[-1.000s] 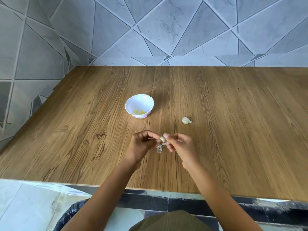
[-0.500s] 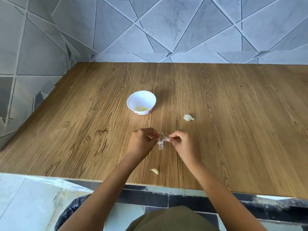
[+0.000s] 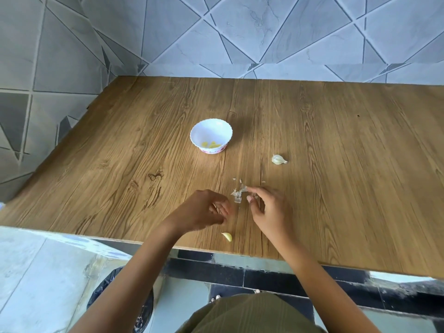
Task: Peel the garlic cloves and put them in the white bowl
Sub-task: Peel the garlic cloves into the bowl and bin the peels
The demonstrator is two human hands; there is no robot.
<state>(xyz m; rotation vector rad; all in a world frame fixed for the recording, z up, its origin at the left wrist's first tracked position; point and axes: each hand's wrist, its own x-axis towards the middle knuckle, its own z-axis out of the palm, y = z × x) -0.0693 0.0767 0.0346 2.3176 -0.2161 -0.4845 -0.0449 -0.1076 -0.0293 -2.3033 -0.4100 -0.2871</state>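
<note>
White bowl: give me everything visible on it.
The white bowl is small and round, with a scalloped rim and a pink-patterned band round its base; it looks like plastic or melamine. It stands upright on the wooden table, left of centre, and holds a few yellowish peeled garlic cloves at the bottom. Nothing else touches it: the left hand and the right hand are nearer the table's front edge, apart from it.

blurry left hand [image 3: 204,210], grip unclear; right end of table [image 3: 360,188] beyond the frame
</note>
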